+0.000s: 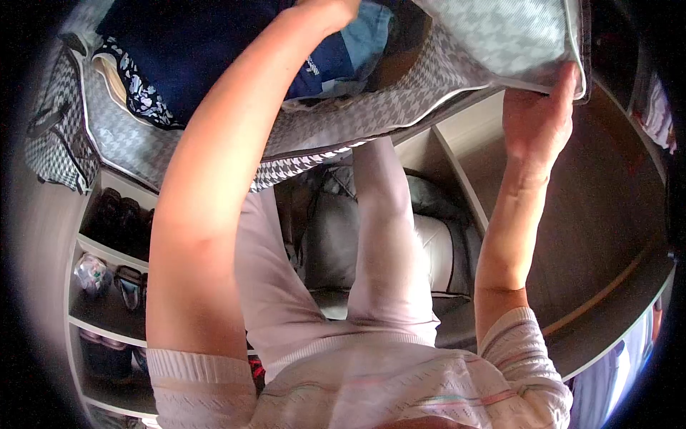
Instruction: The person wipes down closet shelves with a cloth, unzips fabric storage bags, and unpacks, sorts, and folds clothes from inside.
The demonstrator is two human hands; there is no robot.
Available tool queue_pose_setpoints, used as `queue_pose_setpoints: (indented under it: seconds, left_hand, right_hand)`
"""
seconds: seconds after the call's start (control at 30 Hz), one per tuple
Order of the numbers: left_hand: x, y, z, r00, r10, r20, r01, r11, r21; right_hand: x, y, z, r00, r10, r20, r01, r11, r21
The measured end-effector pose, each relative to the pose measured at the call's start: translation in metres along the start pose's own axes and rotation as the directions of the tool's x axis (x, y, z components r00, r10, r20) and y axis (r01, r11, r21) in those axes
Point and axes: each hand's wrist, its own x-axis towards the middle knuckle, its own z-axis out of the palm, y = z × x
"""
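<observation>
A grey-and-white houndstooth fabric storage bag lies open across the top of the view. Inside it are folded dark navy clothes, a navy-and-white floral cloth and a lighter blue garment. My left hand reaches over the clothes at the top edge. Its fingers are cut off or hidden, so its grip cannot be made out. My right hand grips the corner of the bag's raised lid flap, thumb along the piped edge.
Shelves with several pairs of shoes stand at the left. Below the bag, between and beside my legs, a grey padded bag sits near a wooden divider. Clothes hang at the lower right.
</observation>
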Motion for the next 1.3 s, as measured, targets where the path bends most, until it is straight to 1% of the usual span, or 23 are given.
queue_pose_setpoints:
  seconds: [0.1, 0.13, 0.2, 0.27, 0.3, 0.33, 0.4, 0.47, 0.5, 0.57, 0.6, 0.67, 0.73, 0.8, 0.87, 0.93, 0.97, 1.0, 1.03, 1.13, 1.17, 1.27, 1.3]
  left_hand:
    - [-0.015, 0.006, -0.003, 0.997, 0.081, -0.019, -0.08, 0.996, 0.045]
    - [-0.026, 0.008, -0.005, 0.99, 0.134, -0.036, -0.131, 0.989, 0.075]
    - [-0.066, 0.027, -0.033, 0.918, 0.19, -0.349, -0.259, 0.952, -0.161]
    - [-0.103, 0.028, -0.035, 0.908, 0.112, -0.404, -0.281, 0.878, -0.387]
    - [-0.123, 0.025, -0.04, 0.909, 0.041, -0.414, -0.251, 0.849, -0.466]
    - [-0.141, 0.016, -0.046, 0.907, -0.031, -0.421, -0.223, 0.811, -0.541]
    - [-0.172, -0.024, -0.061, 0.864, -0.229, -0.449, -0.066, 0.832, -0.551]
    - [-0.197, -0.089, -0.076, 0.751, -0.334, -0.57, 0.039, 0.883, -0.467]
    - [-0.209, -0.119, -0.092, 0.723, -0.393, -0.569, 0.118, 0.881, -0.459]
    - [-0.222, -0.171, -0.117, 0.609, -0.506, -0.61, 0.424, 0.858, -0.289]
    - [-0.223, -0.197, -0.126, 0.609, -0.429, -0.667, 0.465, 0.875, -0.139]
    - [-0.213, -0.233, -0.129, 0.613, -0.527, -0.588, 0.472, 0.841, -0.262]
    - [-0.195, -0.244, -0.139, 0.654, -0.388, -0.65, 0.471, 0.88, -0.051]
    - [-0.178, -0.257, -0.148, 0.683, -0.383, -0.623, 0.527, 0.848, 0.057]
    - [-0.164, -0.274, -0.146, 0.739, -0.57, -0.359, 0.538, 0.82, -0.193]
    - [-0.16, -0.298, -0.135, 0.763, -0.508, -0.4, 0.486, 0.859, -0.162]
    - [-0.159, -0.28, -0.149, 0.725, -0.595, -0.346, 0.515, 0.803, -0.3]
    - [-0.158, -0.277, -0.155, 0.742, -0.593, -0.312, 0.518, 0.803, -0.294]
    - [-0.158, -0.28, -0.151, 0.745, -0.55, -0.378, 0.465, 0.834, -0.296]
    - [-0.167, -0.268, -0.154, 0.765, -0.486, -0.422, 0.398, 0.872, -0.283]
    - [-0.168, -0.263, -0.151, 0.763, -0.478, -0.436, 0.394, 0.878, -0.274]
    - [-0.182, -0.231, -0.15, 0.776, -0.492, -0.394, 0.375, 0.863, -0.338]
    - [-0.186, -0.223, -0.147, 0.774, -0.496, -0.392, 0.368, 0.858, -0.359]
  right_hand:
    - [-0.007, 0.002, -0.007, 1.0, 0.0, 0.0, 0.0, 0.999, -0.037]
    - [-0.011, 0.004, -0.01, 0.999, -0.009, 0.039, 0.015, 0.988, -0.153]
    - [-0.025, 0.007, -0.019, 0.992, -0.022, 0.122, 0.067, 0.925, -0.375]
    - [-0.046, 0.009, -0.027, 0.979, 0.084, 0.187, 0.03, 0.843, -0.537]
    - [-0.056, 0.013, -0.024, 0.964, 0.074, 0.254, 0.075, 0.843, -0.533]
    - [-0.067, 0.025, -0.041, 0.964, 0.136, 0.227, 0.042, 0.771, -0.636]
    - [-0.092, 0.041, -0.043, 0.948, 0.254, 0.19, -0.083, 0.776, -0.625]
    - [-0.1, 0.061, -0.058, 0.913, 0.357, 0.199, -0.207, 0.823, -0.53]
    - [-0.103, 0.055, -0.044, 0.918, 0.384, 0.096, -0.282, 0.804, -0.523]
    - [-0.092, 0.06, -0.032, 0.925, 0.38, 0.02, -0.306, 0.772, -0.557]
    - [-0.087, 0.051, -0.014, 0.909, 0.416, -0.021, -0.35, 0.737, -0.578]
    - [-0.079, 0.046, 0.005, 0.888, 0.456, -0.061, -0.406, 0.716, -0.568]
    - [-0.076, 0.038, 0.019, 0.903, 0.422, -0.08, -0.38, 0.696, -0.61]
    - [-0.065, 0.043, 0.01, 0.902, 0.403, -0.154, -0.402, 0.656, -0.639]
    - [-0.056, 0.046, 0.006, 0.898, 0.396, -0.194, -0.424, 0.655, -0.625]
    - [-0.036, 0.063, -0.023, 0.918, 0.36, -0.165, -0.379, 0.676, -0.632]
    - [-0.028, 0.069, -0.033, 0.939, 0.319, -0.132, -0.329, 0.71, -0.623]
    - [-0.022, 0.076, -0.04, 0.956, 0.277, -0.098, -0.277, 0.743, -0.609]
    - [-0.019, 0.082, -0.045, 0.972, 0.236, -0.022, -0.211, 0.82, -0.532]
    - [-0.031, 0.073, -0.007, 0.981, 0.178, -0.083, -0.196, 0.866, -0.46]
    - [-0.016, 0.08, -0.009, 0.982, 0.122, -0.144, -0.181, 0.814, -0.551]
    - [-0.003, 0.079, -0.03, 0.974, 0.196, -0.111, -0.221, 0.737, -0.639]
    - [-0.008, 0.083, -0.033, 0.99, 0.101, -0.101, -0.139, 0.84, -0.525]
